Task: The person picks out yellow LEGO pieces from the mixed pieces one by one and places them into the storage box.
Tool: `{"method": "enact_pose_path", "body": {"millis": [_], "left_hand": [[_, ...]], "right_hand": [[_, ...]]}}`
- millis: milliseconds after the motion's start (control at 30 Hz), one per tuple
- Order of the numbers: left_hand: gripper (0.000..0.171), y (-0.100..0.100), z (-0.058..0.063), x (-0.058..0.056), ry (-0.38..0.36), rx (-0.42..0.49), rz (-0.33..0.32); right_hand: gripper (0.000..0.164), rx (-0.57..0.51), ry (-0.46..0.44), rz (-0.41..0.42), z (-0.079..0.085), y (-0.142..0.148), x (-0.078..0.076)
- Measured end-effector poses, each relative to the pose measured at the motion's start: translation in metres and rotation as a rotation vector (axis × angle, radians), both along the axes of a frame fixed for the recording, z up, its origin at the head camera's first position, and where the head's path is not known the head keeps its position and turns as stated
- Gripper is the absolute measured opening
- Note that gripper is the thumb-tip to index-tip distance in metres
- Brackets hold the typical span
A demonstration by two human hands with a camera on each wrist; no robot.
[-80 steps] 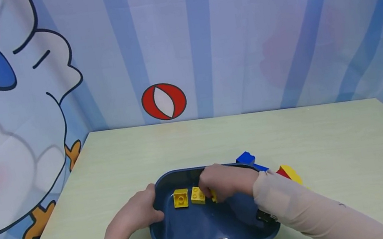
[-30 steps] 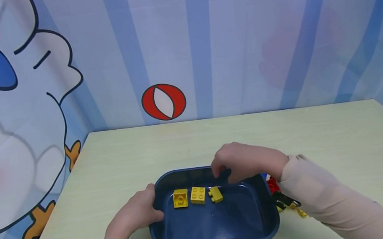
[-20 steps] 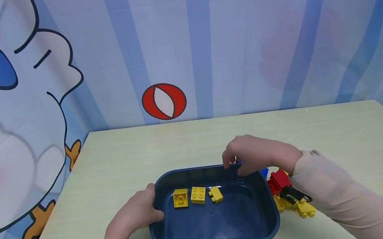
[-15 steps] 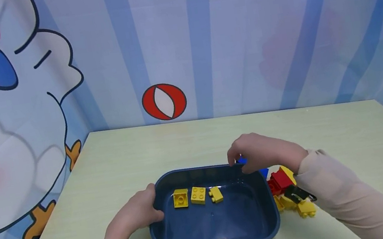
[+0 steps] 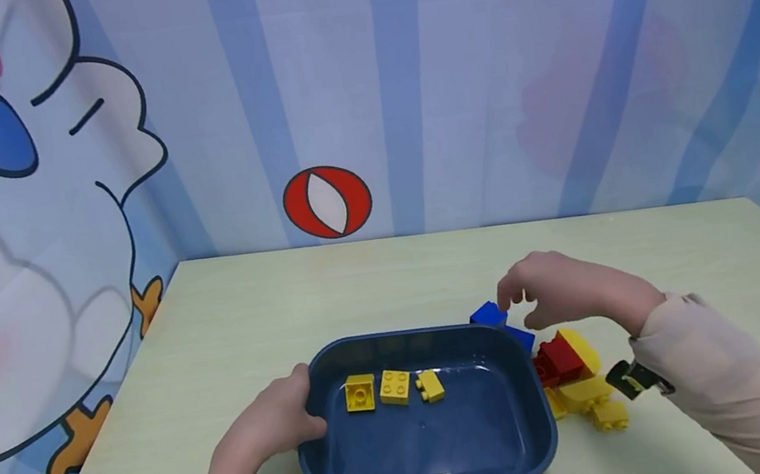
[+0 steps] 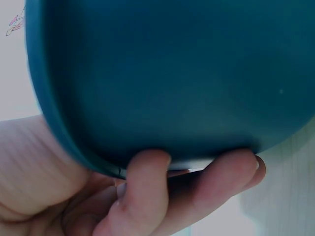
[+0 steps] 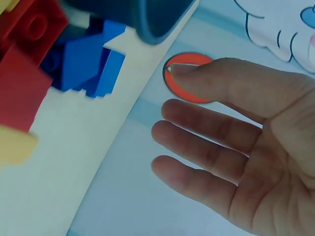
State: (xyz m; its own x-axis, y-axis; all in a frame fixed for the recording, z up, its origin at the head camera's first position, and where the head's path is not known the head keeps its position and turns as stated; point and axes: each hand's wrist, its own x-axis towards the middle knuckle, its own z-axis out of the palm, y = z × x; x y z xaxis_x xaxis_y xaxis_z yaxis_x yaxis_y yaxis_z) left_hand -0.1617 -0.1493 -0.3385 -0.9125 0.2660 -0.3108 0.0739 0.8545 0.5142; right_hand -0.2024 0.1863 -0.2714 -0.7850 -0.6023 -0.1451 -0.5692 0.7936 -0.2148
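Observation:
My left hand [image 5: 270,419] grips the left end of a dark blue plastic tray [image 5: 421,440], its thumb over the rim. In the left wrist view the fingers [image 6: 147,191] curl against the tray wall. Three yellow toy bricks lie in a row inside: one upside down [image 5: 360,395], a square one studs up [image 5: 394,387] and a narrow one on its side [image 5: 431,386]. Beyond the tray's far right corner, my right hand [image 5: 569,285] hovers with relaxed fingers and holds nothing. Blue bricks [image 5: 488,314] lie just left of it on the table.
Beside the tray's right end sits a loose heap: red bricks [image 5: 560,358], a rounded yellow piece [image 5: 581,346] and several yellow bricks [image 5: 609,415]. The pale table [image 5: 271,305] ends at a printed cloth backdrop [image 5: 439,93]. Black wrist cameras show on both sleeves.
My right hand has let go of the narrow yellow brick in the tray, then risen and moved right past the far rim, uncovering the heap. The left hand and tray have stayed put.

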Motion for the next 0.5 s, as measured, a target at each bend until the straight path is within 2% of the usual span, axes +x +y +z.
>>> {"method": "enact_pose_path", "body": {"millis": [233, 500], "left_hand": [[0.069, -0.001, 0.000, 0.000, 0.007, -0.002, -0.009], [0.073, -0.002, 0.000, 0.001, 0.020, -0.007, -0.009]], "right_hand": [[0.024, -0.017, -0.013, -0.046, -0.005, 0.022, 0.002], [0.031, 0.003, -0.110, -0.100, -0.013, 0.035, 0.005]]}}
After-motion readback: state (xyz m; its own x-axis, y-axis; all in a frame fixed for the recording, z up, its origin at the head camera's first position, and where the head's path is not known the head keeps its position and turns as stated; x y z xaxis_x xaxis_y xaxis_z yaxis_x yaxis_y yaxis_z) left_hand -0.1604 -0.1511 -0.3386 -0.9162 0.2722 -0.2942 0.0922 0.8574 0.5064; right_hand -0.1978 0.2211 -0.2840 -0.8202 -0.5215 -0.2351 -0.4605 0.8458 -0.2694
